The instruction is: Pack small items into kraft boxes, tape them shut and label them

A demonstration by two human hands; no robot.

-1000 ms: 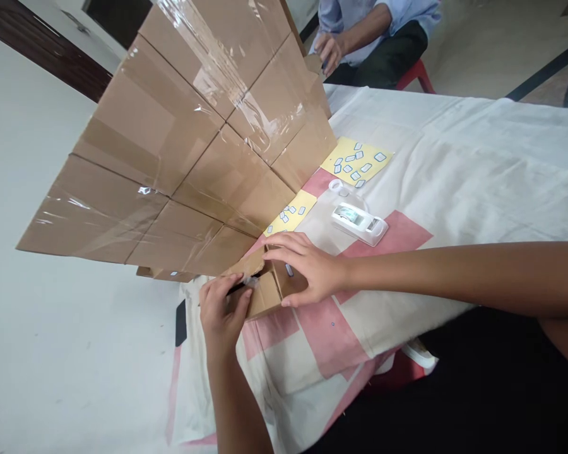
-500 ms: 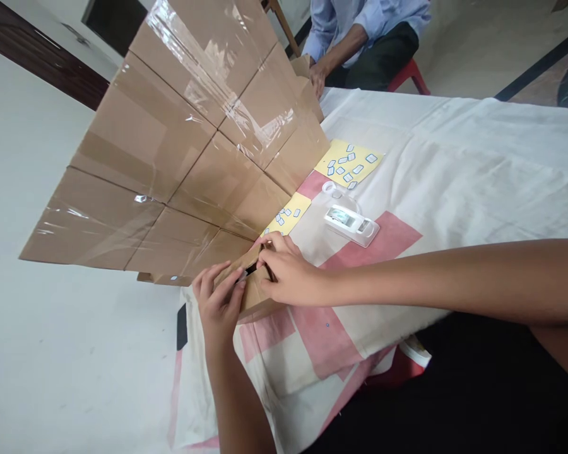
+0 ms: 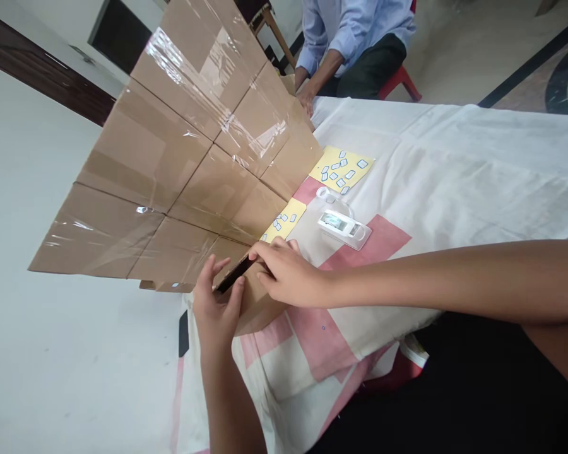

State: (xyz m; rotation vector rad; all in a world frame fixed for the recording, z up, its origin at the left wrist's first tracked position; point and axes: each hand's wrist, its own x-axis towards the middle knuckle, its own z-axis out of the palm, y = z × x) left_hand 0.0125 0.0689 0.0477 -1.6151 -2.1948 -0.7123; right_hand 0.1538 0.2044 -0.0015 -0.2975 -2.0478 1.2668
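A small brown cardboard box (image 3: pixel 260 302) sits at the near left edge of the table. My left hand (image 3: pixel 215 309) grips its left side, fingers and thumb wrapped round the flap edge. My right hand (image 3: pixel 286 274) presses down on the top flap, fingers closed over the flap's edge by a dark gap (image 3: pixel 231 279). A large sheet of taped cardboard boxes (image 3: pixel 189 151) leans up behind the small box.
On the white and pink cloth (image 3: pixel 454 183) lie a white tape dispenser (image 3: pixel 343 227) and two yellow sheets (image 3: pixel 343 167) with several small stickers. Another person in a blue shirt (image 3: pixel 350 31) sits at the far end, one hand on the cardboard.
My right hand slid left across the small box and pushed its flap down. My left hand shifted up along the box's side. The view tilted slightly.
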